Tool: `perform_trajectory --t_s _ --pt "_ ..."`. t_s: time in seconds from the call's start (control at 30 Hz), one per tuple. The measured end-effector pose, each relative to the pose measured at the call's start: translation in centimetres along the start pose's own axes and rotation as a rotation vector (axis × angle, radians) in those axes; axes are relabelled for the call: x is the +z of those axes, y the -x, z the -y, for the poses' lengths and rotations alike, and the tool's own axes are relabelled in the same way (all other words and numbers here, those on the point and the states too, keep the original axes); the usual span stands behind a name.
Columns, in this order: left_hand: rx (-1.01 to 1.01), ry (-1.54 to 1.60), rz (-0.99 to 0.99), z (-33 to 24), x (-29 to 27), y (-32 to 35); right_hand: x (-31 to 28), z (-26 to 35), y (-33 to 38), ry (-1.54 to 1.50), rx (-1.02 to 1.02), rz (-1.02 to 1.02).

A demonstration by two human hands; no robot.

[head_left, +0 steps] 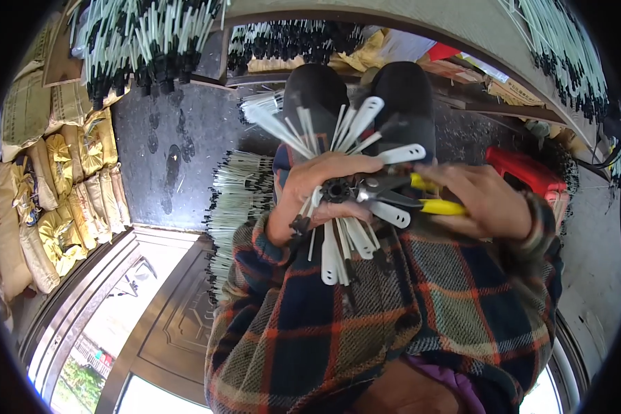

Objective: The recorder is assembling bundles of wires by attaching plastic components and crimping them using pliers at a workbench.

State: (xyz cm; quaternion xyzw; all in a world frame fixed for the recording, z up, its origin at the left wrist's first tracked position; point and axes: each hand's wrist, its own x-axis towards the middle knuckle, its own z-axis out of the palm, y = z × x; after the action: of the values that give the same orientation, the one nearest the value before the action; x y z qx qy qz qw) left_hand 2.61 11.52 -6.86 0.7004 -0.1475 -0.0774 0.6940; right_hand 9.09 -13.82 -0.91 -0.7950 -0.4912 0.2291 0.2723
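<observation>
Above my lap, my left hand (312,181) is closed around a black round hub (337,190). Flat white strips with holes near their ends (366,119) and thinner pale rods with black tips fan out from it in all directions. A pair of pliers with yellow handles (443,207) is gripped in my right hand (486,196), which is somewhat smeared by motion. The dark jaws of the pliers reach the right side of the hub, among the strips. Whether the jaws bite on anything I cannot make out.
Bundles of pale rods with black ends hang over the table edge (393,15) at the upper left and right. More rods (241,200) are piled beside me on the left. A red case (524,172) stands at right; several filled sacks (62,186) line the left wall.
</observation>
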Motion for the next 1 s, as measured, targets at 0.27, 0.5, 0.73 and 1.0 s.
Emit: perform_trajectory --t_s 0.27,0.5,0.73,1.0 --pt "0.030 0.000 0.041 0.8 -0.1 0.2 -1.1 -0.9 -0.7 -0.514 0.030 0.165" --pt "0.066 0.091 0.180 0.7 0.0 0.0 -0.7 -2.1 0.9 -0.633 0.140 0.391" --pt "0.062 0.038 0.000 1.6 0.5 0.3 0.4 -1.7 -0.6 -0.047 -0.145 -0.039" --pt "-0.004 -0.057 -0.323 1.5 1.8 1.3 4.7 -2.3 -1.9 0.272 -0.007 -0.228"
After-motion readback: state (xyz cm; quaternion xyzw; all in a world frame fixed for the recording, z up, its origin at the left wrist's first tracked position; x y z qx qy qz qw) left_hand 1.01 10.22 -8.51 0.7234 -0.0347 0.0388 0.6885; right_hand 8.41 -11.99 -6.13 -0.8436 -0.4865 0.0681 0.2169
